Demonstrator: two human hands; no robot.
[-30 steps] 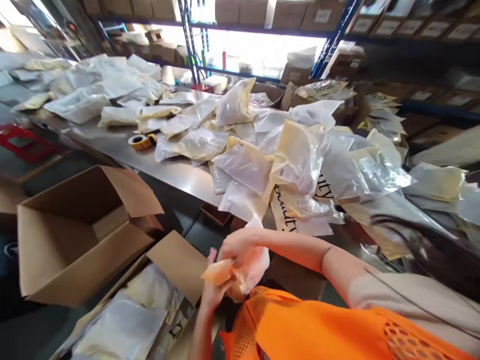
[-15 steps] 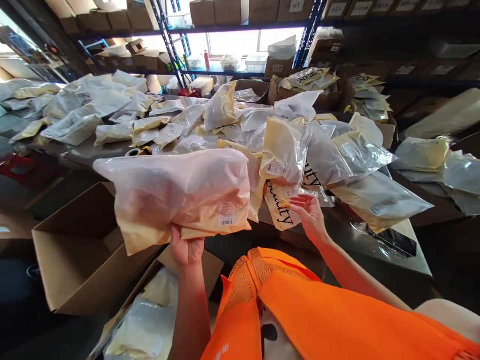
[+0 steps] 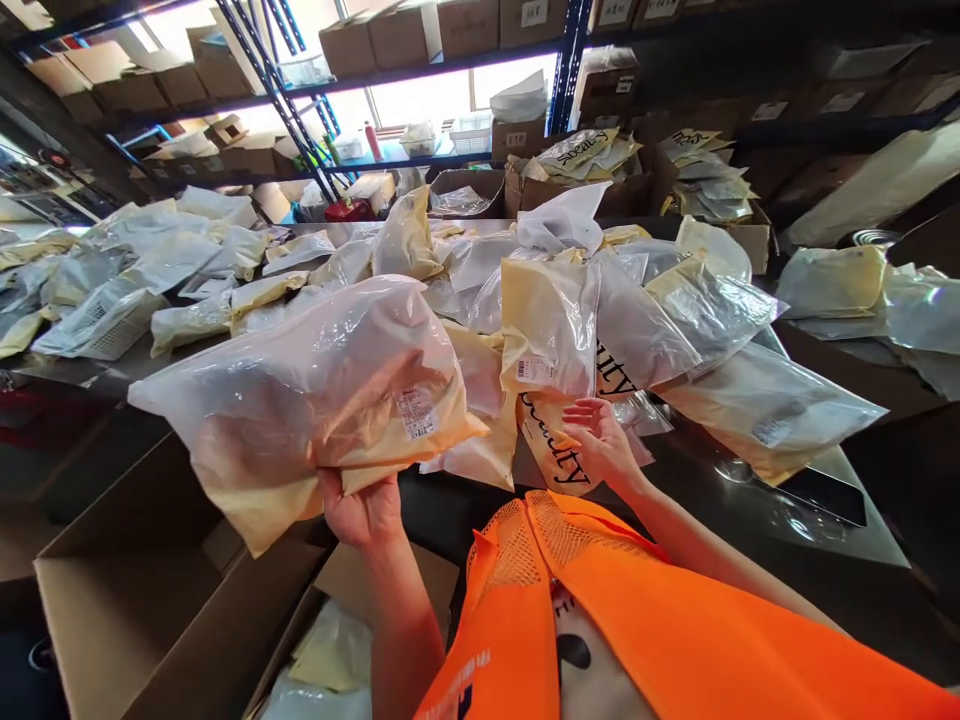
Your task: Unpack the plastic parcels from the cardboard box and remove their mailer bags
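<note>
Steel table (image 3: 817, 520) heaped with bagged goods. Empty open carton (image 3: 150, 600) near left; second carton (image 3: 330, 650) beside, holding bags. Large polybag (image 3: 300, 400) raised over cartons: probably light, soft, slippery; best gripped at bottom edge. Left hand (image 3: 364, 510) clamped there. Right hand (image 3: 600, 445) open, fingers spread, at printed bag (image 3: 559, 455).

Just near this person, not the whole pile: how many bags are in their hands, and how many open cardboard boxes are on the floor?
bagged package, gripped by the left hand: 1
bags in the open right hand: 0
open cardboard boxes on the floor: 2, the large box and the nearer box with bags inside
Total: 3
</note>
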